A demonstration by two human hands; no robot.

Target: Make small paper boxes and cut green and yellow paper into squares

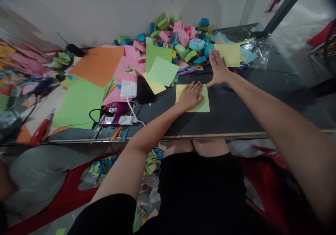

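Note:
A yellow-green square sheet of paper [204, 102] lies on the dark table [231, 116] in front of me. My left hand [191, 95] lies flat on its left part, fingers stretched out. My right hand [219, 68] reaches farther back, open with fingers spread, at the front edge of a heap of folded paper boxes [181, 35] in pink, blue and green. Its fingertips are next to a yellow sheet [231, 54]; whether they touch it I cannot tell.
Loose sheets cover the left of the table: orange [98, 65], green [78, 103], light green [162, 72], pink [124, 70]. A white charger [128, 88], cables and a purple device [115, 110] lie by them. Red-handled tool [39, 131] at the left edge. Clear plastic wrap [258, 47] at back right.

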